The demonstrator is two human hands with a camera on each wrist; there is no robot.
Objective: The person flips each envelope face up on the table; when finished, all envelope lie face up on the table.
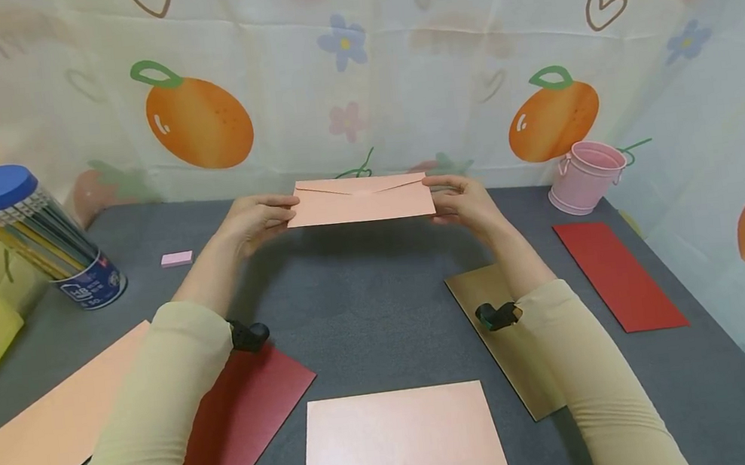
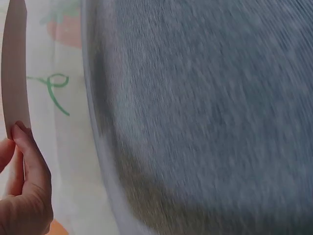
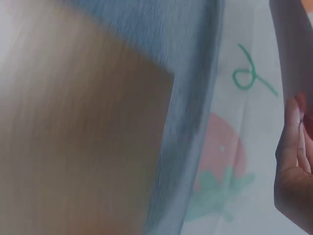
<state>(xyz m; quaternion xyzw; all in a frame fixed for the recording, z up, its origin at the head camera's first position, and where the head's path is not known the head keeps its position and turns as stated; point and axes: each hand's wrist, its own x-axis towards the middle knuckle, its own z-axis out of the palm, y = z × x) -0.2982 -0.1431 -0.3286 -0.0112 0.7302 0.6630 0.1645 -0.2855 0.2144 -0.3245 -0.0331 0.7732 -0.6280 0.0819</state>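
Note:
A pale pink envelope (image 1: 361,202) is held up above the far part of the grey table, its pointed flap lines facing me. My left hand (image 1: 254,221) pinches its left end, and my right hand (image 1: 468,203) grips the right end. In the left wrist view the envelope (image 2: 15,68) appears as a narrow strip between thumb and fingers of the left hand (image 2: 32,198). The right wrist view catches the envelope (image 3: 293,54) at the edge, with fingers of the right hand (image 3: 293,186) along it.
Near me lies another pale pink envelope (image 1: 401,441). Under the left forearm are a dark red one (image 1: 261,403) and a long peach one (image 1: 39,434). A gold one (image 1: 493,341) lies beneath the right arm, a red one (image 1: 622,274) farther right. A pencil jar (image 1: 87,281), pink eraser (image 1: 177,259) and pink bucket (image 1: 585,178) stand behind.

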